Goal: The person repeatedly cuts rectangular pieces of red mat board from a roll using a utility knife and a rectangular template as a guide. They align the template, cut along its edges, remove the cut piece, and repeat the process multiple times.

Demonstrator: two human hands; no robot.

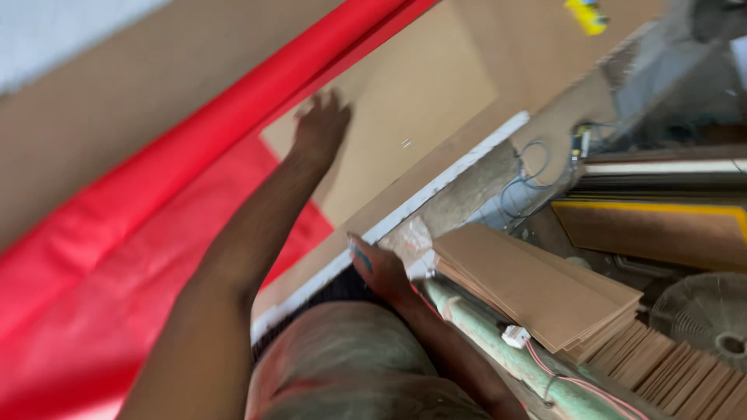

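Flat and spread, our left hand (320, 124) presses on the brown board (397, 109), its grip pinching nothing. That board lies on the table (78, 132), its near corner over the red sheet (101, 272), just beside the red roll (233, 109) that runs slantwise across the view. Our right hand (381, 268) rests at the table's white edge (467, 159), fingers loosely curled against it; whether its grip pinches anything we cannot tell. Just right of that hand a stack of brown boards (537, 288) sits on a green rail (498, 350). Wires (529, 167) lie beyond, and a fan (704, 315) stands at far right.
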